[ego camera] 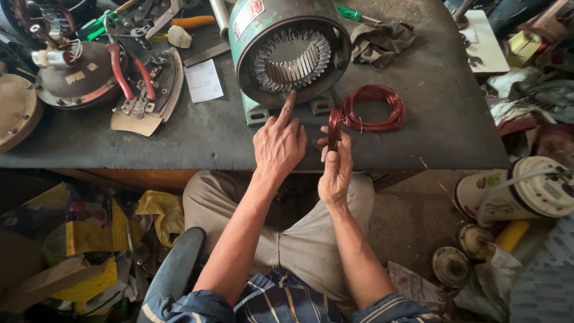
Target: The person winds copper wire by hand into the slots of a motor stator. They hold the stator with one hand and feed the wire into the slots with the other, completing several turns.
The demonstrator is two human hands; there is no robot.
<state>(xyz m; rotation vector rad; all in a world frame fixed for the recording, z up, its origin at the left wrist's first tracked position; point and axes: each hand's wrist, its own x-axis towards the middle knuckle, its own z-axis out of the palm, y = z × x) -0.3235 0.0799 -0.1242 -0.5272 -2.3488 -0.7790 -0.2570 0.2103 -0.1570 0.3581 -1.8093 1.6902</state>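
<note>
Our left hand, forefinger extended, touches the green motor stator ahead, while our right hand grips the copper wire coil on the tabletop.

Two bare forearms are seen, ending in the left hand and the right hand, with no gloves, rings or watch worn. Dark blue shirt sleeves with pale stripes are rolled up above the elbows. Grey-beige trousers are worn.
</note>
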